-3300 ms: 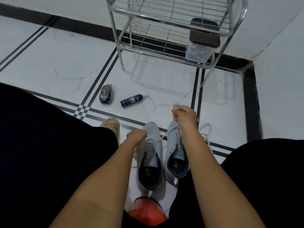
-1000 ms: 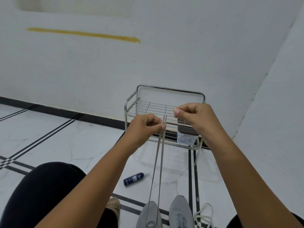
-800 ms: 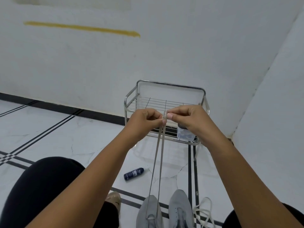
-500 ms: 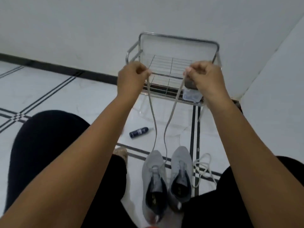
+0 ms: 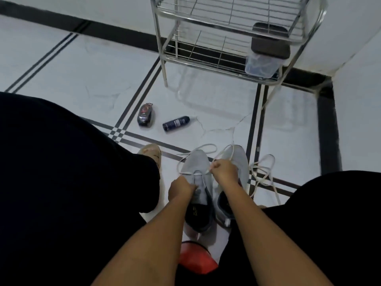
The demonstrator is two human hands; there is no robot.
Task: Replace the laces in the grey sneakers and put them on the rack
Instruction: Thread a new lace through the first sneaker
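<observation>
In the head view, two grey sneakers stand side by side on the white tiled floor [image 5: 86, 79], toes pointing toward the metal rack [image 5: 226, 36]. Taking the left sneaker [image 5: 195, 164] as the landmark, the right sneaker [image 5: 240, 159] sits just beside it on the right, touching or nearly so.

The left hand [image 5: 180, 187] rests on the left sneaker's near left side by the tongue, fingers curled down at the eyelet row; whether it pinches the lace or only the shoe's edge cannot be told. The right hand [image 5: 223, 172] hovers over the gap between the two sneakers, fingers closed in a pinch on the white lace [image 5: 196, 173] at the landmark's right eyelet side. That lace crosses the landmark's lowest eyelets in front of both hands, and its loose ends loop out past the toe onto the floor.

A second white lace [image 5: 265, 174] lies in a loose tangle on the floor to the right of the right sneaker.

Beyond the landmark's toe, a dark blue bottle [image 5: 175, 123] lies on its side, with a small dark container [image 5: 146, 114] to its left. The rack stands farther off, holding a clear tub with a dark lid [image 5: 266, 56] on its lower shelf. A red object [image 5: 196, 258] shows behind the landmark's heel.
</observation>
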